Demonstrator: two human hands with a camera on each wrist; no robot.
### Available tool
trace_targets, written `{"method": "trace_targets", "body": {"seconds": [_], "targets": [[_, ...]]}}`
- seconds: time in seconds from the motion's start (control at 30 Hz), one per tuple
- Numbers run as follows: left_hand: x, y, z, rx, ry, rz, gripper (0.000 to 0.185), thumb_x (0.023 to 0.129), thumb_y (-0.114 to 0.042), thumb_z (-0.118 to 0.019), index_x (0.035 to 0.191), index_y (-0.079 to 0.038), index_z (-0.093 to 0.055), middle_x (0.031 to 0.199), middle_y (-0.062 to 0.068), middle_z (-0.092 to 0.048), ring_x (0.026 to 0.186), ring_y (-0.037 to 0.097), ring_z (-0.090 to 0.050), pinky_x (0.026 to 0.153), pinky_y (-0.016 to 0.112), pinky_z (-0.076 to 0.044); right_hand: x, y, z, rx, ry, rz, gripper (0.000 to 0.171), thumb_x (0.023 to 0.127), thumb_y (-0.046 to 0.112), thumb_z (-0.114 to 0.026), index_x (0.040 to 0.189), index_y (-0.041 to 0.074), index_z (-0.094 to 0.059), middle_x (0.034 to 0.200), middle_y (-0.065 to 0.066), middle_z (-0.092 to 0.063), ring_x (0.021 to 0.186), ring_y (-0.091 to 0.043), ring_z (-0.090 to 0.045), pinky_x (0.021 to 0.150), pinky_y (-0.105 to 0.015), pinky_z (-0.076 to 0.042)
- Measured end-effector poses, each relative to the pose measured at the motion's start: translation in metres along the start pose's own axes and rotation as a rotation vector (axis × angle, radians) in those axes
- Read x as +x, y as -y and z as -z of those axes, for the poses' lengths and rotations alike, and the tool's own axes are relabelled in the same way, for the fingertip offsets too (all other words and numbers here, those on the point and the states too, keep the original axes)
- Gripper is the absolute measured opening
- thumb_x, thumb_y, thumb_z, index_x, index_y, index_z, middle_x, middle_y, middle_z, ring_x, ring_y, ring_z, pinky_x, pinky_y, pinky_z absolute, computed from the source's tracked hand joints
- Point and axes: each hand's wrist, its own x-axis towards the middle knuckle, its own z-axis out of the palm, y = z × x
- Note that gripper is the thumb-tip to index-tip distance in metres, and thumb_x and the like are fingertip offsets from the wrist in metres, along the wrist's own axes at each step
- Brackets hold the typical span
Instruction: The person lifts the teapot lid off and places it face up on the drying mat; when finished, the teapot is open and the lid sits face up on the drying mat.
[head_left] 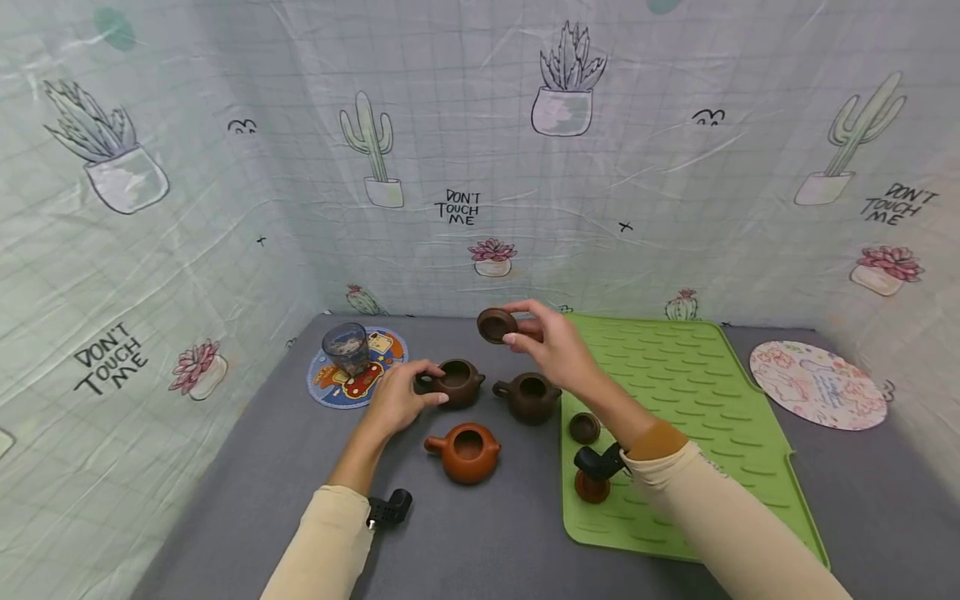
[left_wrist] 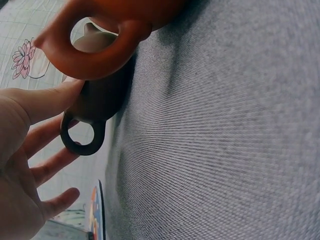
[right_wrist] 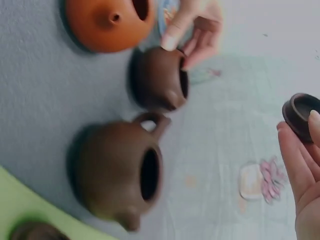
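Observation:
Between the thumb and fingers of my right hand (head_left: pixel 553 346) is a dark brown teapot lid (head_left: pixel 496 326), raised above the table with its hollow side showing. My left hand (head_left: pixel 397 396) holds a lidless dark brown teapot (head_left: pixel 459 385) at its handle side, thumb and index finger on either side of the body. That pot's ring handle (left_wrist: pixel 84 149) shows in the left wrist view, in front of the spread lower fingers. To its right stands another lidless dark brown teapot (head_left: pixel 531 400). Nearer me sits an orange-brown teapot (head_left: pixel 470 454), also uncovered.
A green ribbed mat (head_left: pixel 675 400) covers the right side and bears a dark lid (head_left: pixel 584 427) and a reddish lid (head_left: pixel 592 487), partly hidden by the wrist camera. At left, a glass (head_left: pixel 347 346) stands on a round blue mat (head_left: pixel 318 385). A pink patterned oval mat (head_left: pixel 817 385) lies far right.

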Motion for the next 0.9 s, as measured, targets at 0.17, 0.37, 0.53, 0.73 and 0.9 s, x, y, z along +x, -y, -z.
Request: {"method": "trace_targets", "body": {"seconds": [0.17,0.37,0.53,0.73,0.9], "targets": [[-0.001,0.001,0.001,0.001,-0.004,0.0,0.032,0.081,-0.024,-0.088,0.11,-0.021,-0.077,0.124,0.006,-0.074,0.123,0.034,-0.063,0.104,0.054,-0.048,-0.006,0.003,0.026,0.071,-0.041,-0.013,0.044,0.098,0.001,-0.065,0.141,0.001,-0.058,0.129,-0.027,-0.068,0.099,-0.041,-0.075,0.081,-0.031,-0.064],[0.0,0.002,0.0,-0.012,0.001,-0.001,0.032,0.081,-0.024,-0.087,0.111,-0.02,-0.077,0.125,0.007,-0.074,0.123,0.034,-0.063,0.104,0.054,-0.047,-0.016,0.003,0.054,0.053,-0.096,0.012,0.044,0.097,0.002,-0.066,0.141,0.003,-0.057,0.134,-0.026,-0.064,0.081,-0.005,-0.077,0.076,-0.033,-0.064],[0.001,0.002,-0.001,-0.013,0.002,-0.004,0.033,0.081,-0.025,-0.087,0.111,-0.02,-0.077,0.124,0.007,-0.074,0.122,0.034,-0.064,0.103,0.054,-0.048,-0.024,-0.002,0.072,0.065,-0.129,0.077,0.032,0.098,0.0,-0.064,0.129,-0.003,-0.059,0.129,-0.03,-0.064,0.077,0.004,-0.074,0.072,-0.026,-0.063],[0.001,0.003,0.0,-0.011,0.0,-0.008,0.032,0.081,-0.023,-0.087,0.111,-0.02,-0.077,0.124,0.007,-0.075,0.12,0.034,-0.064,0.102,0.054,-0.048,-0.037,-0.016,0.085,-0.049,-0.142,-0.025,0.028,0.1,0.015,-0.066,0.127,0.005,-0.067,0.131,-0.02,-0.066,0.079,0.005,-0.074,0.075,-0.024,-0.062],[0.001,0.003,0.0,-0.008,0.003,-0.007,0.032,0.081,-0.023,-0.087,0.111,-0.021,-0.077,0.123,0.007,-0.075,0.12,0.033,-0.064,0.1,0.054,-0.049,-0.046,-0.029,0.091,-0.094,-0.122,-0.128,0.034,0.098,0.021,-0.071,0.13,0.012,-0.066,0.137,-0.013,-0.064,0.09,-0.003,-0.076,0.079,-0.023,-0.06]]}}
